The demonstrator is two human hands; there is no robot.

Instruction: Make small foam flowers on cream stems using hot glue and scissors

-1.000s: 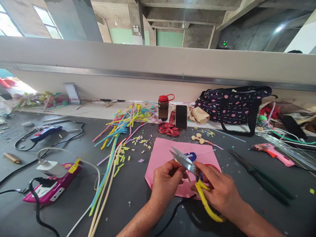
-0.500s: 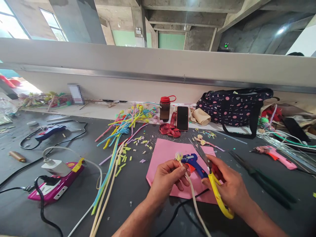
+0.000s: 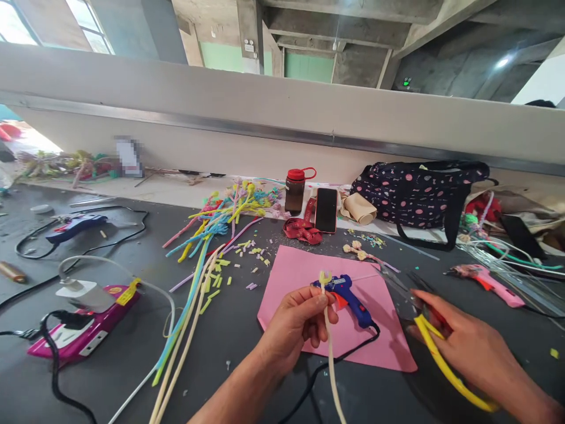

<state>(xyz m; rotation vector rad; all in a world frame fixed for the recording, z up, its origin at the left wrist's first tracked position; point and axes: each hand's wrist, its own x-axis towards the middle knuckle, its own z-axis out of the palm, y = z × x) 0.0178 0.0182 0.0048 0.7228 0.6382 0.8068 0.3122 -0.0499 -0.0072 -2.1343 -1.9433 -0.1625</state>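
Observation:
My left hand pinches a cream cord just below its pale yellow, flower-like tip; the cord hangs down toward the bottom edge. Right behind that tip lies a blue glue gun with an orange trigger, on a sheet of pink foam or card. My right hand is closed round yellow-handled scissors, off the right edge of the pink sheet. The scissors' blades are smeared by motion and point up and left.
Cream and coloured cords lie left of the sheet, near cut scraps. A magenta power strip and second blue glue gun are farther left. Pliers, partly hidden, and a pink glue gun lie right. A bottle and phone stand behind.
My right hand has carried the scissors right, away from the cord and the blue glue gun. My left hand still pinches the cord at nearly the same spot. The view has shifted slightly.

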